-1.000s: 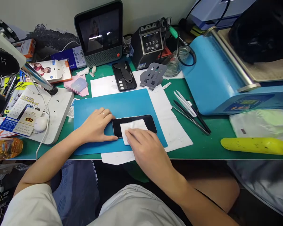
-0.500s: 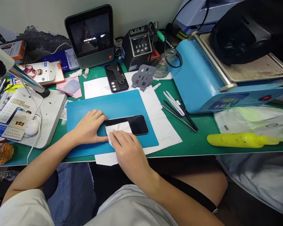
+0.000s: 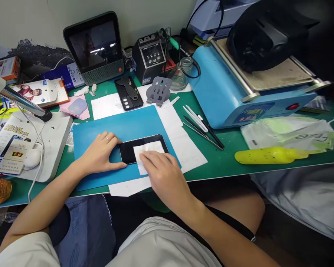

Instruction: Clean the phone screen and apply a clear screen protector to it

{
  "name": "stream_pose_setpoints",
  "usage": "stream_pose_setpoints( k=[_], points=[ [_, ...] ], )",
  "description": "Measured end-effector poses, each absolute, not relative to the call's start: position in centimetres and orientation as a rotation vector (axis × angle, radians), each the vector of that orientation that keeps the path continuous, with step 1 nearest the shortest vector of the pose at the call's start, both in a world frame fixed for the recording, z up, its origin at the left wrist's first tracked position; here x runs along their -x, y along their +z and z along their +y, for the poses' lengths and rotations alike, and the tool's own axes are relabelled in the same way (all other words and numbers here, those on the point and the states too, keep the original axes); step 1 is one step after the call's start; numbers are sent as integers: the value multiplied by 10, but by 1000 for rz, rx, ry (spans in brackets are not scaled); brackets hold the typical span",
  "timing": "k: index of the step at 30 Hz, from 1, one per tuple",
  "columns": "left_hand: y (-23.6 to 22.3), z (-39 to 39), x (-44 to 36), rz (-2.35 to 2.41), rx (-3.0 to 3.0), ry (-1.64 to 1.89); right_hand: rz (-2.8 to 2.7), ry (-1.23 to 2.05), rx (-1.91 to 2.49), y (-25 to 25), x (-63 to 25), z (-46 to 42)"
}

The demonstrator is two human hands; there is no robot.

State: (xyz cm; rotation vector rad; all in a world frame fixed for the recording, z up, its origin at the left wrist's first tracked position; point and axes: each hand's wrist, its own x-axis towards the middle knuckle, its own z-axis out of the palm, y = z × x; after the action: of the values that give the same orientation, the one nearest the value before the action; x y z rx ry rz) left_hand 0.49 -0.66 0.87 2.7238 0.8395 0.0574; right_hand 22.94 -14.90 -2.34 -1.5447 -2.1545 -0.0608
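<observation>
One grip, the right hand (image 3: 168,178), pinches a white cloth (image 3: 139,149) over the right half of the phone (image 3: 126,151), which lies lengthwise left to right on the blue mat (image 3: 114,128); the left hand (image 3: 98,154), thumb and fingers spread, brackets its left end.

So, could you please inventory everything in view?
Phone: 1, black, on mat
Wipe: 1, white, on phone
Mat: 1, blue, on green table
Paper: count unclear, white, under mat
Phone case: 1, black, behind mat
Stand: 1, grey, beside case
Jar: 1, clear, beside stand
Control box: 1, black, behind stand
Display: 1, dark, back left
Pole stand: 1, white, left
Packages: several, mixed colours, left
Thin tools: several, mixed colours, right of mat
Machine: 1, blue, right
Unclear object: 1, black, over machine
Bag: 1, translucent, before machine
Bottle: 1, yellow, before bag
Left hand: 1, bare, at phone
Right hand: 1, bare, on wipe
</observation>
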Motion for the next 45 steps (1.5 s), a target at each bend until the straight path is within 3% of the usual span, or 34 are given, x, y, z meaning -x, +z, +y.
stream_pose_setpoints(
  k=[8, 45],
  points=[
    [7, -8, -6, 842, -2695, 65, -2126, -112, 1599, -27, -263, -145],
    [2, -9, -6, 850, -2695, 74, -2371, -154, 1331, -17, -264, -139]
  ],
)
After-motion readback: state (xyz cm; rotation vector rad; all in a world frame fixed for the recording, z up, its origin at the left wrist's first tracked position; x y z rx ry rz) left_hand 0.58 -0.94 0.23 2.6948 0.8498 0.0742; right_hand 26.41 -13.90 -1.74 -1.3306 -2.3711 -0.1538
